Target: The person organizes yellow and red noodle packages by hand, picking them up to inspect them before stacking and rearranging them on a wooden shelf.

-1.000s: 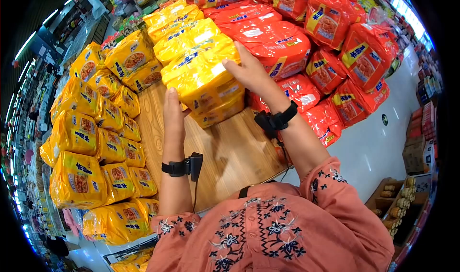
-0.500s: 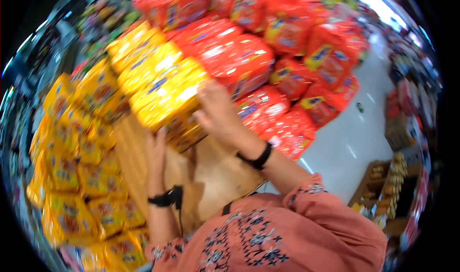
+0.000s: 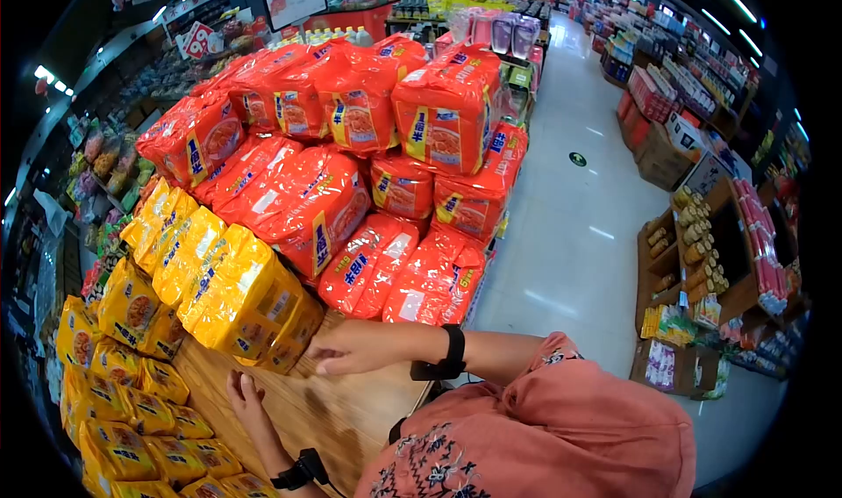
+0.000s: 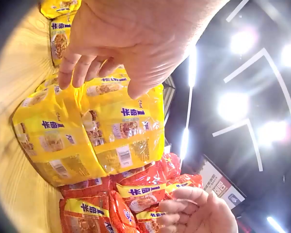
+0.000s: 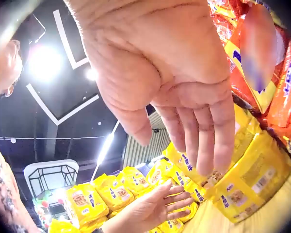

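Observation:
A stack of yellow multipacks of instant noodles [image 3: 241,300] stands on the wooden table, one pack on another, near both hands. My left hand [image 3: 250,406] hovers in front of the stack, fingers loosely extended, holding nothing. Just right of the stack's front corner is my right hand [image 3: 355,347], palm inward with relaxed fingers and nothing in it. In the left wrist view, the left fingers [image 4: 80,70] overlap the yellow packs [image 4: 87,131]. The right wrist view shows the right palm [image 5: 169,73] facing the camera, its fingertips overlapping the yellow packs [image 5: 254,177].
Red noodle multipacks [image 3: 320,208] are piled behind and to the right. More yellow packs [image 3: 132,419] line the table's left side. Bare wood [image 3: 342,428] lies before the body. A floor aisle [image 3: 561,226] runs along the right, beside a shelf of jars [image 3: 693,252].
Both hands have come off the yellow stack, which they were touching at its sides a second ago. The head view has tilted up and swung right, showing more of the aisle.

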### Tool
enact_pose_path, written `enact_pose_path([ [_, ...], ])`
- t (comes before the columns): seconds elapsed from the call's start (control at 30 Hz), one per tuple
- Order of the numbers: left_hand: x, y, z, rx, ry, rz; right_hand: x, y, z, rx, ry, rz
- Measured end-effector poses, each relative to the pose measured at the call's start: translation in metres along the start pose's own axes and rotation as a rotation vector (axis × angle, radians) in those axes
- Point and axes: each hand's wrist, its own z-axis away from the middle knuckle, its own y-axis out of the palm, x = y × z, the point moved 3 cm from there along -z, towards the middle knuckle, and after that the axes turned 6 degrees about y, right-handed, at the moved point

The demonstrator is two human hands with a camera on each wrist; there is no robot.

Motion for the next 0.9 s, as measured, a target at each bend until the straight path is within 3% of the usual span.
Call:
enact_pose_path([
  [0.07, 0.002, -0.003, 0.006, -0.016, -0.031, -0.033, -0.018, 0.013, 0.016, 0.029, 0.026, 0.015],
  [0.17, 0.007, -0.011, 0.008, -0.04, -0.063, -0.028, -0.044, 0.027, 0.042, 0.209, 0.155, 0.377],
  [0.27, 0.003, -0.018, 0.013, -0.016, -0.039, 0.007, -0.066, 0.042, 0.084, 0.37, 0.314, 0.094],
  [0.37, 0.011, -0.026, 0.01, 0.004, -0.022, 0.052, -0.08, 0.048, 0.124, 0.544, 0.552, 0.01],
  [0.5, 0.029, -0.039, 0.004, 0.011, 0.016, 0.141, -0.12, 0.06, 0.177, 0.573, 0.812, -0.181],
  [0.53, 0.025, -0.041, 0.006, -0.006, 0.021, 0.157, -0.157, 0.075, 0.19, 0.637, 0.802, -0.137],
  [0.57, 0.018, -0.04, 0.005, -0.032, 0.028, 0.173, -0.138, 0.07, 0.187, 0.696, 0.768, -0.003],
  [0.63, 0.014, -0.051, -0.008, -0.031, 0.035, 0.186, -0.086, 0.053, 0.174, 0.518, 0.774, 0.043],
  [0.67, 0.015, -0.059, -0.019, -0.045, 0.046, 0.169, -0.07, 0.048, 0.16, 0.431, 0.663, 0.12],
  [0.83, -0.015, -0.097, -0.089, -0.125, 0.166, 0.092, -0.012, 0.054, 0.072, 0.257, 0.439, -0.081],
  [0.9, -0.011, -0.117, -0.133, -0.17, 0.098, 0.109, -0.004, 0.069, 0.035, 0.242, 0.397, -0.183],
])
